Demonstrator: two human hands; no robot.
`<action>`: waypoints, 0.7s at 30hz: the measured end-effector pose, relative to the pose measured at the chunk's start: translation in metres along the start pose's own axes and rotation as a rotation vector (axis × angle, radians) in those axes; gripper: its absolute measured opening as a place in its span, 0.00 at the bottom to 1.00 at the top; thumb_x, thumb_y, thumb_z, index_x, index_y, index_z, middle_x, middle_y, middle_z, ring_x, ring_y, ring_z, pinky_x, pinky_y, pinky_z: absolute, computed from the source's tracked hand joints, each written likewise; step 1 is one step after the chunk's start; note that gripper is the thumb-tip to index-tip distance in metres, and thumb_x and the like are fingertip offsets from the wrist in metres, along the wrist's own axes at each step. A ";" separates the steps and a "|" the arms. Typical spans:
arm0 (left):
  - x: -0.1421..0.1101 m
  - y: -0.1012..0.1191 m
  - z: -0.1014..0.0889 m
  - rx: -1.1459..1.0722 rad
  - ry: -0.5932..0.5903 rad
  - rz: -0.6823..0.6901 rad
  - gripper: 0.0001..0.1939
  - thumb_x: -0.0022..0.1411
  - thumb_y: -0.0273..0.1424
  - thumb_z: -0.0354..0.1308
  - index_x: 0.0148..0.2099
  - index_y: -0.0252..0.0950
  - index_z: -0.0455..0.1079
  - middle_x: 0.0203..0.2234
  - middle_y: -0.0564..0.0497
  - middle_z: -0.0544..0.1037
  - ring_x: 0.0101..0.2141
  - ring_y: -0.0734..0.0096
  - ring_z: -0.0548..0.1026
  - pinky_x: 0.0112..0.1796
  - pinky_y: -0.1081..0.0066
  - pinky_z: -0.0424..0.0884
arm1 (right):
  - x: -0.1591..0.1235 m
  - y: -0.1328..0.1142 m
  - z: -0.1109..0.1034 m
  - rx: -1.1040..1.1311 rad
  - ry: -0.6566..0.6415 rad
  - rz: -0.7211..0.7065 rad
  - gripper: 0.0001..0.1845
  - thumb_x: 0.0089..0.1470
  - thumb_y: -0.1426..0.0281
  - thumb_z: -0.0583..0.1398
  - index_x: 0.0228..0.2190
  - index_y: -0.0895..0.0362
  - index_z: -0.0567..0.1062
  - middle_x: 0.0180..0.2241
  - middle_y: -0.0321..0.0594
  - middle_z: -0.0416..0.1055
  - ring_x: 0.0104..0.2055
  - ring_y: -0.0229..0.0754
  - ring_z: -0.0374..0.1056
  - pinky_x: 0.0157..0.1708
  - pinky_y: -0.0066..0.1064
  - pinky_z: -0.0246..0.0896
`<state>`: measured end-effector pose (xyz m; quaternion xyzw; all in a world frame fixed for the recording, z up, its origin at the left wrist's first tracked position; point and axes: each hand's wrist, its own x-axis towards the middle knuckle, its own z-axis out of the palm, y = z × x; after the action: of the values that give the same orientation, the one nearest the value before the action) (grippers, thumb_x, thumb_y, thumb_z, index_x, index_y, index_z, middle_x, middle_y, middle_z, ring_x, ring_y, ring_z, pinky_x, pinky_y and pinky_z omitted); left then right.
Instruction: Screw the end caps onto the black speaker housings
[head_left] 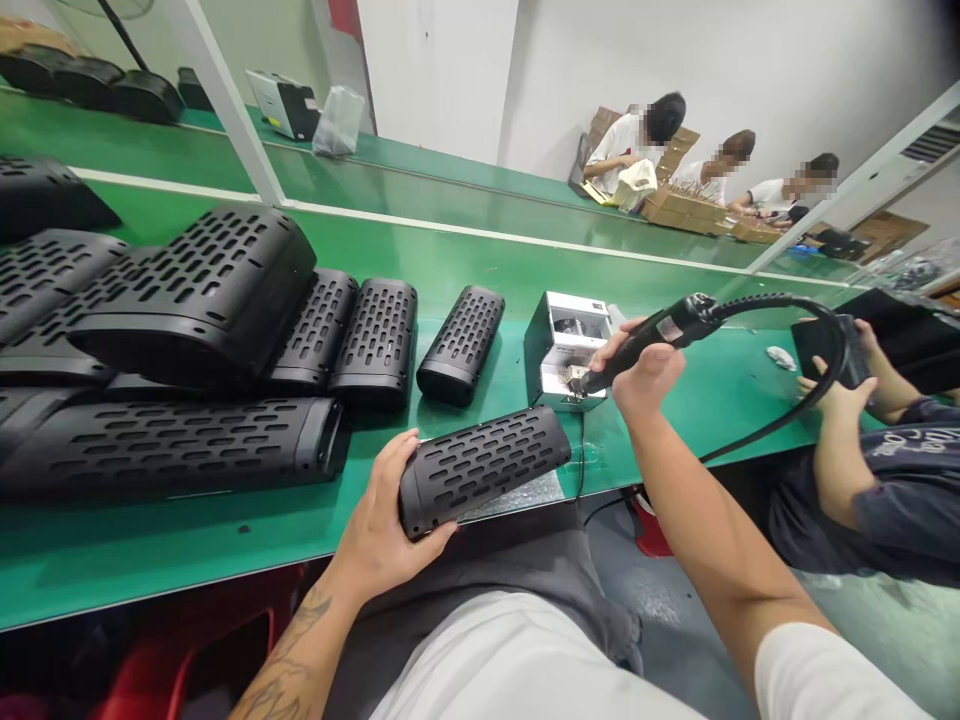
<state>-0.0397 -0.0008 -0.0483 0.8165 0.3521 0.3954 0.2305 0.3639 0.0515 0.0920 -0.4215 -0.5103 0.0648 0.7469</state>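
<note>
Surface: glossy green point(172, 555), with a pale strip point(450, 229) along its back
Left end: black slotted shells point(161, 440), heaped, some resting on others
Beside heap: one black slotted shell point(463, 345), lying apart
Middle: white-and-dark box point(566, 345), open compartment on top
Front edge: clear plastic point(529, 493), flat
Right: small crumpled white scrap point(781, 358)
Front left: tiny dark speck point(244, 529)
</note>
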 end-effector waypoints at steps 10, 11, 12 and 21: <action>-0.001 -0.005 0.002 -0.008 0.011 0.006 0.65 0.70 0.38 0.81 0.95 0.53 0.45 0.86 0.32 0.66 0.81 0.27 0.75 0.74 0.34 0.83 | -0.002 -0.014 0.002 0.004 0.002 0.037 0.44 0.62 0.20 0.68 0.43 0.49 0.82 0.21 0.28 0.75 0.15 0.43 0.71 0.18 0.34 0.68; 0.000 -0.005 0.003 -0.013 0.013 0.007 0.66 0.70 0.38 0.81 0.95 0.53 0.46 0.85 0.32 0.66 0.80 0.27 0.75 0.74 0.34 0.83 | -0.002 -0.021 0.002 0.021 0.014 0.045 0.44 0.60 0.21 0.69 0.43 0.50 0.82 0.21 0.29 0.76 0.15 0.43 0.71 0.18 0.34 0.68; 0.000 -0.005 0.003 -0.018 0.016 0.010 0.66 0.70 0.38 0.82 0.95 0.52 0.46 0.85 0.32 0.67 0.80 0.28 0.75 0.74 0.34 0.83 | -0.002 -0.030 0.003 0.039 0.033 0.056 0.44 0.59 0.21 0.71 0.43 0.50 0.83 0.21 0.29 0.76 0.16 0.43 0.71 0.18 0.34 0.68; 0.004 -0.004 0.006 -0.090 0.034 0.050 0.65 0.67 0.41 0.84 0.93 0.49 0.51 0.81 0.32 0.69 0.80 0.30 0.75 0.76 0.34 0.80 | -0.053 -0.171 0.023 0.499 -0.492 0.278 0.29 0.74 0.39 0.73 0.60 0.46 0.92 0.34 0.40 0.86 0.28 0.52 0.81 0.37 0.50 0.86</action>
<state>-0.0342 0.0046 -0.0526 0.8069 0.3174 0.4303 0.2512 0.2628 -0.0720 0.1760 -0.2636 -0.5807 0.3873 0.6658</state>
